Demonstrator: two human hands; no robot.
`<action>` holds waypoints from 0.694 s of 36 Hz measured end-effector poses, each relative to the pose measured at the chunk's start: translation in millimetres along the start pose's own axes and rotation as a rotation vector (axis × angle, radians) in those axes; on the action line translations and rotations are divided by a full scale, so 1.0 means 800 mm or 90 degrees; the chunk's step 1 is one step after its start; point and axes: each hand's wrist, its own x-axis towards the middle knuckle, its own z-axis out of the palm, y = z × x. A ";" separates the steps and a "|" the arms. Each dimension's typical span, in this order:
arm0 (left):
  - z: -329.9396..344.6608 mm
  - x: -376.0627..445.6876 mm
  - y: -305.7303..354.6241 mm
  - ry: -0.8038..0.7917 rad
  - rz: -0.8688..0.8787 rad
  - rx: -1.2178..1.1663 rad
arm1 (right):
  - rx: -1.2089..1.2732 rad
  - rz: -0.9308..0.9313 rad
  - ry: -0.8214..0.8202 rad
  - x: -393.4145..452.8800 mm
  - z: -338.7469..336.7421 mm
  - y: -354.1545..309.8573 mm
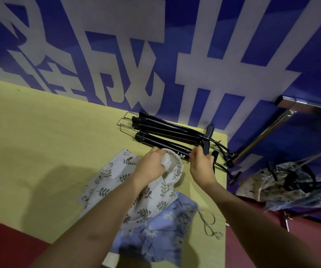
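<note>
Two hands engaged: your left hand (152, 163) grips the mouth of the bag (161, 200), and your right hand (201, 165) curls round the black pump (165, 143) just beyond it. Hold the mouth wide under your left and feed the tube in straight.

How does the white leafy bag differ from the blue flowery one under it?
The left hand grips the white leaf-print cloth bag at its gathered mouth; no hand holds the blue flower-print cloth bag. The white bag lies partly on top of the blue bag. A thin cord trails loose beside the blue bag on the yellow-green table; the white bag shows none. Both are soft printed fabric.
</note>
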 end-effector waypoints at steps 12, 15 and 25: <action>-0.020 -0.019 -0.004 -0.018 -0.021 -0.082 | -0.211 -0.381 -0.057 -0.012 -0.017 -0.057; -0.024 -0.021 -0.003 -0.010 -0.015 -0.096 | -0.256 -0.402 -0.033 -0.007 -0.007 -0.063; -0.034 -0.015 -0.016 0.073 -0.074 -0.114 | -0.137 -0.331 0.002 0.012 -0.009 -0.076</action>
